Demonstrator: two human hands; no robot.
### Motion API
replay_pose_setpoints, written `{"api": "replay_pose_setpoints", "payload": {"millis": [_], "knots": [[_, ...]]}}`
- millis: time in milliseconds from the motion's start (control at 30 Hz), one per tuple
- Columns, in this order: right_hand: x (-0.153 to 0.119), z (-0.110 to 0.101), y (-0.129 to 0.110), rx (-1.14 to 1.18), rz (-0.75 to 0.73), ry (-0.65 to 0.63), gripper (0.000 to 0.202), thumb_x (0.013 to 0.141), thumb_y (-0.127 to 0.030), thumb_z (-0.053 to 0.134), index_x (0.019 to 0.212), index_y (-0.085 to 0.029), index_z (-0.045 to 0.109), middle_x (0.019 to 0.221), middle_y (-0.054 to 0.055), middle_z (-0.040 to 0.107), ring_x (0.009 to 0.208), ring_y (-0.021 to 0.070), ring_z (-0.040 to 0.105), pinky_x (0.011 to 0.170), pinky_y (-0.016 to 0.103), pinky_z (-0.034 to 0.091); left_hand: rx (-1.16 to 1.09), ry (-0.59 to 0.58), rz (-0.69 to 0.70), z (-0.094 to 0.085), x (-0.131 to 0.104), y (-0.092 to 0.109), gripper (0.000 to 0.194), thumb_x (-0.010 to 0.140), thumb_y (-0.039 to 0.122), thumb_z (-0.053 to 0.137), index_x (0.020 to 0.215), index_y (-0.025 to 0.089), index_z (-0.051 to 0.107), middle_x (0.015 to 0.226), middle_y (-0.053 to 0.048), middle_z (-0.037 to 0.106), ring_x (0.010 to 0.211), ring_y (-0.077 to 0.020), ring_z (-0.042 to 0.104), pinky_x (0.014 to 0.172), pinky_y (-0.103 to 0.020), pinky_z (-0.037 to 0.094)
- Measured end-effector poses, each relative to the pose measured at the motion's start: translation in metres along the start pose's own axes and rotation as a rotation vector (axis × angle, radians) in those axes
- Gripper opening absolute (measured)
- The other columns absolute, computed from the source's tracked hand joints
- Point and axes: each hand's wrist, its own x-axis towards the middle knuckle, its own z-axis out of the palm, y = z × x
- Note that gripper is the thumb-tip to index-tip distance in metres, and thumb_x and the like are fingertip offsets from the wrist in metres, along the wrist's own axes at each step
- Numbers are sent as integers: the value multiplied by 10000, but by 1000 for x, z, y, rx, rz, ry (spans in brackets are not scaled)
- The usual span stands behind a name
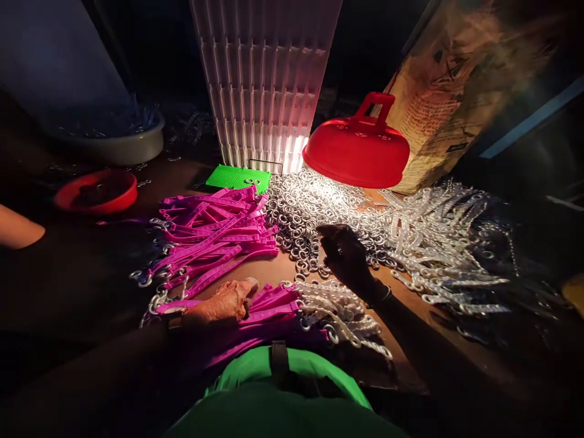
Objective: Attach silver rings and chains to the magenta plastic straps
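Note:
My left hand (225, 300) rests on the near bundle of pink straps (278, 301), its fingers curled closed over a strap. White twisted cords with metal rings (340, 307) extend from the right ends of that bundle. Beyond it lies a second heap of pink straps (214, 234), with rings at its left ends. In shadow, my right hand (344, 255) hovers over or touches the near edge of a pile of loose metal rings (310, 207). Its thumb and forefinger are bent with a gap between them; the other fingers are dark.
A red lamp (358, 152) hangs low above the rings. White cords with rings (442, 237) are heaped right. A green perforated tray (237, 177) stands before a ribbed white panel (264, 85). A red bowl (128, 193), a pale basin (137, 146) and another person's arm (18, 228) are left.

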Motion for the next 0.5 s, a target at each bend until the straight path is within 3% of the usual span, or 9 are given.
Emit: {"api": "replay_pose_setpoints", "payload": {"millis": [167,267,333,400,500], "knots": [[5,21,-10,127,66,0,215,851,-138,471,1023,-194,588,912,62,635,858,173,599,730,320,504,185,109,18,19,7,-28,531,648,13,399,1154,118,522,804,-72,565,776,-219,506,716,-329,321],[6,28,-5,229,174,15,197,841,-172,487,1003,-185,599,924,61,633,868,170,592,725,310,495,135,271,45,6,17,-32,521,700,54,409,1213,91,489,957,-123,603,866,-231,545,784,-334,366],[9,33,-3,310,325,40,184,834,-223,504,981,-177,605,895,57,632,809,164,590,672,294,489,3,434,35,-13,27,-27,441,753,124,424,1186,105,507,953,-107,612,800,-205,562,730,-314,402],[13,39,-4,423,524,66,193,819,-278,520,958,-174,604,798,36,616,668,139,562,574,267,469,-246,551,4,-33,37,-20,372,816,243,428,1161,135,514,821,-53,607,631,-160,540,601,-287,419],[16,54,-16,665,753,37,209,775,-310,535,924,-176,592,676,-2,560,517,101,483,444,220,411,-697,546,-28,-48,51,-10,393,811,420,516,1095,147,522,547,50,478,412,-96,408,409,-220,335]]}}
